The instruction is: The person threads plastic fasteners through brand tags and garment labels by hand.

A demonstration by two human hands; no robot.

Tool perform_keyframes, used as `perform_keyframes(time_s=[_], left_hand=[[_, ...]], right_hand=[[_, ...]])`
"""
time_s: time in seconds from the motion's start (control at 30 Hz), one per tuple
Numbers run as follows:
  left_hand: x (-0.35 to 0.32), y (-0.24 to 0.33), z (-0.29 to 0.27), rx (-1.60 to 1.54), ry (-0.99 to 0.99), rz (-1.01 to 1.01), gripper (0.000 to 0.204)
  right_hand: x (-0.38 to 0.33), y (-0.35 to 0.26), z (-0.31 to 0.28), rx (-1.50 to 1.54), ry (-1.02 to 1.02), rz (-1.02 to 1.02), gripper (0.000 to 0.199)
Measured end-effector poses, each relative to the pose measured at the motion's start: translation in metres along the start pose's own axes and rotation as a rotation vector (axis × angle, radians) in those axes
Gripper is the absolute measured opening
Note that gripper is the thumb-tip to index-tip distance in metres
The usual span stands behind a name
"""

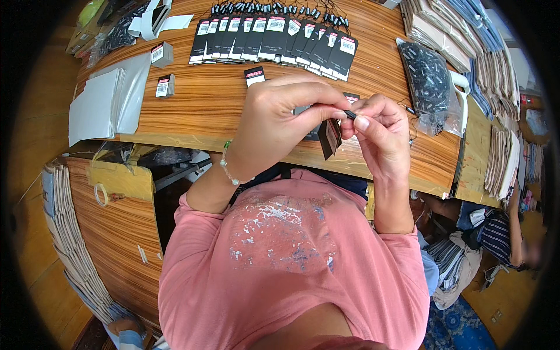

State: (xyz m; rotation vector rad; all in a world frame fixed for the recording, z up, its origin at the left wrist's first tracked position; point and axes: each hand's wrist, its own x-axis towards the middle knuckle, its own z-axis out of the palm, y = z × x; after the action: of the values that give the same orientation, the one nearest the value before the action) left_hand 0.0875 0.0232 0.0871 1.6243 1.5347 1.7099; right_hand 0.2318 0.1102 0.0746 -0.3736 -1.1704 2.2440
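Observation:
Just over the table's near edge, both my hands meet at a small black plastic tag fastener (350, 114). My left hand (286, 111), with a beaded bracelet at the wrist, pinches its left end between thumb and forefinger. From the other side my right hand (382, 128) grips it with thumb and fingertips. Below the fingers hangs a dark hang tag (331, 140), tilted and partly hidden. Under my left hand, another black tag (255, 76) with a white and pink sticker lies partly covered. Beyond my hands, finished-looking black hang tags (274, 38) with strings lie overlapped in a row.
Two small sticker stacks (165, 86) and white sheets (96, 108) lie on the left. A clear bag of black fasteners (429, 81) sits at the right, by folded garment stacks (501, 157). Part of another person's arm (514, 227) shows at the far right.

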Motion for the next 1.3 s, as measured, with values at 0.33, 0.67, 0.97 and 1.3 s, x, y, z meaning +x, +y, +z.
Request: perform_keyframes(time_s=[0.33, 0.67, 0.97, 1.3], left_hand=[[-0.003, -0.003, 0.003, 0.002, -0.027, -0.035, 0.013], [0.002, 0.004, -0.006, -0.424, -0.106, -0.4, 0.014], [-0.004, -0.003, 0.001, -0.681, -0.095, -0.262, 0.013], [-0.006, 0.008, 0.008, -0.549, -0.129, -0.358, 0.011]], right_hand=[[-0.001, 0.01, -0.006, 0.048, -0.013, -0.044, 0.004], [-0.001, -0.009, -0.003, -0.122, -0.014, -0.011, 0.008], [-0.005, 0.001, -0.007, -0.077, 0.003, -0.227, 0.01], [-0.011, 0.002, 0.0, -0.399, 0.082, -0.449, 0.014]])
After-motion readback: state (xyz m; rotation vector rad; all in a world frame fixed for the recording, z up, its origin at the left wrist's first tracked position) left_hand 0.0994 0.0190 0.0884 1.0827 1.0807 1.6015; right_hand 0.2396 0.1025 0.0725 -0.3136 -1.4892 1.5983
